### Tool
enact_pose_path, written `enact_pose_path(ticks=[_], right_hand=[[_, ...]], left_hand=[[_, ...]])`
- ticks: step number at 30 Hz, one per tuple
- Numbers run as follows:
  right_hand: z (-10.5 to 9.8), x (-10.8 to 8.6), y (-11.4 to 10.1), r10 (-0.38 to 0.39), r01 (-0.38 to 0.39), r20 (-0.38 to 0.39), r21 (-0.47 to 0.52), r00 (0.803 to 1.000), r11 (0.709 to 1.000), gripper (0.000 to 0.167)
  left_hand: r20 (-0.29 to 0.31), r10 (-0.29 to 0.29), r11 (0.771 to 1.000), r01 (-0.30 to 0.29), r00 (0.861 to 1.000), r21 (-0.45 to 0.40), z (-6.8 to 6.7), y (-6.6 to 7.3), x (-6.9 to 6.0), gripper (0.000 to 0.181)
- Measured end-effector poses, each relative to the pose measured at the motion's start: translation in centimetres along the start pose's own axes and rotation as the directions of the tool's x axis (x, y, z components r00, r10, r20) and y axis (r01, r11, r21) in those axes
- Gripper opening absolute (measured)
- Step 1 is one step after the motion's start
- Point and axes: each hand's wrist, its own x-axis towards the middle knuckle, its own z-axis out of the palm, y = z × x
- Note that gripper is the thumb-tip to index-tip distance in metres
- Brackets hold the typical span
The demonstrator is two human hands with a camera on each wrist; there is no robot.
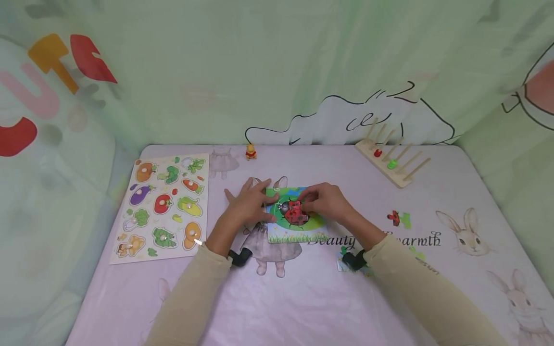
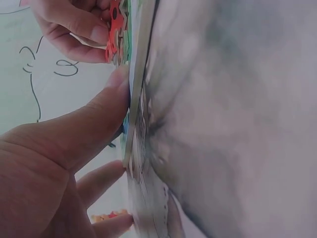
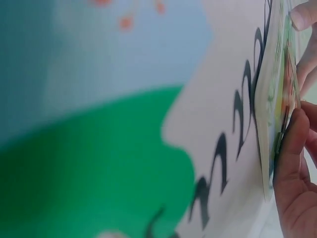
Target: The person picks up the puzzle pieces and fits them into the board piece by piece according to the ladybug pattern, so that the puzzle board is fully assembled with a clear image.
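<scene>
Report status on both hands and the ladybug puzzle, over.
Left hand spread, touching puzzle board. Right hand pinching red piece at ladybug. Right hand partly blocks ladybug from head view.

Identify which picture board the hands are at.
The small ladybug board: the left hand touches its left edge, and the right hand reaches over its right half. The larger vegetable board lies farther left, untouched.
</scene>
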Motion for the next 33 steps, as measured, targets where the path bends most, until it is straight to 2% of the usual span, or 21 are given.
enact_pose_path(ticks=[8, 14, 25, 33], right_hand=[[0.3, 0.0, -0.6, -0.020, 0.018, -0.037, -0.074, 0.999, 0.997, 0.021], [0.3, 0.0, -1.1, -0.007, 0.005, -0.025, -0.086, 1.000, 0.996, 0.021], [0.5, 0.1, -1.5, -0.004, -0.003, -0.049, -0.139, 0.999, 0.990, 0.021], [0.5, 0.4, -1.7, 0.006, -0.014, -0.055, -0.140, 0.998, 0.990, 0.020]], left_hand=[[0.014, 0.007, 1.000, -0.007, 1.000, -0.005, -0.1, -0.2, -0.1, 0.067], [0.017, 0.010, 1.000, -0.010, 1.000, -0.004, 0.0, -0.3, -0.1, 0.067], [0.026, 0.008, 1.000, -0.008, 1.000, 0.013, 0.0, -0.3, 0.1, 0.068], [0.023, 0.011, 1.000, -0.011, 1.000, 0.011, -0.1, -0.2, 0.0, 0.068]])
